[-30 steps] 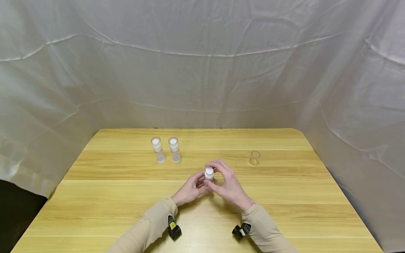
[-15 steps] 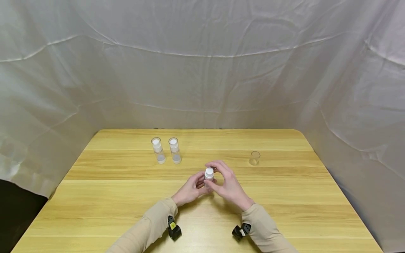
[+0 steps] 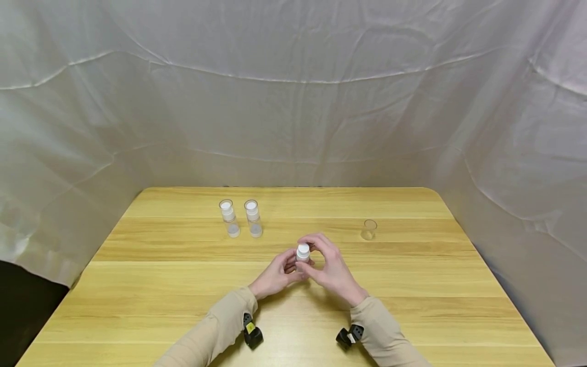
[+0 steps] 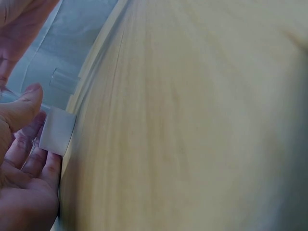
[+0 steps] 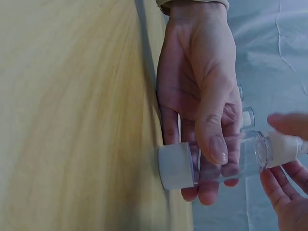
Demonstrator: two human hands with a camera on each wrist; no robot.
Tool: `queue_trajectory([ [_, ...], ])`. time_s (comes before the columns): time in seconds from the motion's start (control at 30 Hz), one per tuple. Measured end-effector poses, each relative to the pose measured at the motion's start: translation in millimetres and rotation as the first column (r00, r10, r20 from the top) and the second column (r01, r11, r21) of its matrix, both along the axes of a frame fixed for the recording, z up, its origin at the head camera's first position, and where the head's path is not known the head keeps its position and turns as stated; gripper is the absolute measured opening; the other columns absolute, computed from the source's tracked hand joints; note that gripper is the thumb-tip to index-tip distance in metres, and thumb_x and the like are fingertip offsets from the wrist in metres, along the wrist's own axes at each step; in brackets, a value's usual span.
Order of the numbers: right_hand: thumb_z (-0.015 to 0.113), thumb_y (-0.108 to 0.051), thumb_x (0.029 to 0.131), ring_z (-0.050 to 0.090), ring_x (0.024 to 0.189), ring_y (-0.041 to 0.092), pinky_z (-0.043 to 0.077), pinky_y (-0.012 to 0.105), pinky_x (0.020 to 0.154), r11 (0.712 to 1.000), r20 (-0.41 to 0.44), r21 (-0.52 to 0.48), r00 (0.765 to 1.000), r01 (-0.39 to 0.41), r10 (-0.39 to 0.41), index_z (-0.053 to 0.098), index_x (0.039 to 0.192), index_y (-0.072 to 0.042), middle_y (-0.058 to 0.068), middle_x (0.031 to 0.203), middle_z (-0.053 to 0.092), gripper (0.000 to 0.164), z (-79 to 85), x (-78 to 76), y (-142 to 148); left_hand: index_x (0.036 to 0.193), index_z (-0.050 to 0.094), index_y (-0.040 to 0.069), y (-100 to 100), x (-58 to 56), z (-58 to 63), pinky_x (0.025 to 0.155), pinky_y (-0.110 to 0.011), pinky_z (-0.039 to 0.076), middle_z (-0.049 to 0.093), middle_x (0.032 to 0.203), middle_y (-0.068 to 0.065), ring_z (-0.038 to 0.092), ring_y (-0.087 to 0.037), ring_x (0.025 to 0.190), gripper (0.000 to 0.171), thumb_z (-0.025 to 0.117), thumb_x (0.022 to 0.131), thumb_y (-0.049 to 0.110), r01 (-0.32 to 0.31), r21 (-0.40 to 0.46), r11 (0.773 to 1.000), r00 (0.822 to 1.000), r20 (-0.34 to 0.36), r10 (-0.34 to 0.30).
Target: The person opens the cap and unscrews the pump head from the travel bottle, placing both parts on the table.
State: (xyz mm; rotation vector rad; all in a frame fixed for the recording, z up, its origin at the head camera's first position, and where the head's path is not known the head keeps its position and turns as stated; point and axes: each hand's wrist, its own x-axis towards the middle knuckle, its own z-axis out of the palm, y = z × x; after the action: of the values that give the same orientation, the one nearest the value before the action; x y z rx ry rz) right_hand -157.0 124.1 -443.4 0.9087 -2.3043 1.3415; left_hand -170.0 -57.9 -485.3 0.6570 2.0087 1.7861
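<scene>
White-topped bottle point(image 3: 303, 255) pinched by left hand point(image 3: 274, 276), right hand point(image 3: 332, 270); well inside side edges of table point(image 3: 426, 278); wide gap to cup point(image 3: 369, 231).

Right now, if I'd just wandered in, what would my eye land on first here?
Probably the clear bottle with the white top, near the middle of the wooden table, with the left hand around its clear body and the right hand around its white upper part. Next come two similar bottles side by side, farther back on the left, and a small clear cup alone on the right.
</scene>
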Motion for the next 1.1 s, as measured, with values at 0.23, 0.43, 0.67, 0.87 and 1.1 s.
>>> queue_trajectory([
  [0.23, 0.077, 0.003, 0.081, 0.065, 0.102, 0.021, 0.06, 0.032, 0.093, 1.0, 0.022, 0.018, 1.0, 0.005, -0.006, 0.064, 0.119, -0.003, 0.01, 0.113, 0.068, 0.042, 0.1, 0.2, -0.3, 0.14, 0.046, -0.007, -0.3, -0.1, 0.1, 0.122, -0.054, 0.037, 0.059, 0.139, -0.027, 0.053, -0.043, 0.135, 0.051, 0.066, 0.094, 0.002, -0.003, 0.0, 1.0, 1.0, -0.008, 0.003],
  [0.43, 0.08, 0.0, 0.079, 0.065, 0.106, 0.023, 0.06, 0.039, 0.097, 1.0, 0.028, 0.028, 1.0, 0.013, -0.014, 0.062, 0.122, -0.002, 0.011, 0.117, 0.066, 0.046, 1.0, 0.9, -0.9, 0.138, 0.046, -0.01, -0.6, -0.6, -1.0, 0.12, -0.051, 0.04, 0.06, 0.136, -0.029, 0.055, -0.043, 0.132, 0.048, 0.065, 0.095, 0.001, 0.007, 0.021, 1.0, 1.0, -0.026, -0.006],
  [0.67, 0.079, 0.002, 0.081, 0.065, 0.101, 0.02, 0.06, 0.029, 0.09, 1.0, 0.023, 0.004, 1.0, 0.015, -0.015, 0.064, 0.114, -0.004, 0.009, 0.111, 0.066, 0.037, 1.5, 1.0, -1.8, 0.141, 0.045, -0.007, -0.2, -0.3, -1.1, 0.121, -0.053, 0.039, 0.06, 0.138, -0.028, 0.054, -0.043, 0.134, 0.052, 0.065, 0.094, 0.0, 0.004, 0.005, 1.0, 1.0, -0.022, -0.003],
  [0.87, 0.079, 0.0, 0.081, 0.065, 0.108, 0.023, 0.059, 0.037, 0.098, 1.0, 0.043, 0.019, 0.999, 0.01, -0.011, 0.063, 0.121, -0.002, 0.011, 0.117, 0.066, 0.043, 1.2, 0.9, -1.6, 0.14, 0.045, -0.008, -0.3, -0.9, -1.5, 0.121, -0.051, 0.039, 0.06, 0.138, -0.028, 0.054, -0.042, 0.133, 0.051, 0.065, 0.094, 0.001, 0.006, 0.004, 1.0, 1.0, -0.009, -0.006],
  [1.1, 0.081, 0.002, 0.078, 0.066, 0.101, 0.023, 0.061, 0.031, 0.092, 0.999, -0.014, 0.017, 0.999, 0.032, -0.032, 0.064, 0.118, -0.003, 0.01, 0.113, 0.067, 0.043, 1.5, 0.7, -2.4, 0.142, 0.045, -0.006, -0.5, -1.0, -1.4, 0.123, -0.05, 0.037, 0.058, 0.141, -0.026, 0.052, -0.041, 0.136, 0.053, 0.066, 0.094, 0.002, 0.009, -0.001, 1.0, 1.0, -0.005, -0.009],
])
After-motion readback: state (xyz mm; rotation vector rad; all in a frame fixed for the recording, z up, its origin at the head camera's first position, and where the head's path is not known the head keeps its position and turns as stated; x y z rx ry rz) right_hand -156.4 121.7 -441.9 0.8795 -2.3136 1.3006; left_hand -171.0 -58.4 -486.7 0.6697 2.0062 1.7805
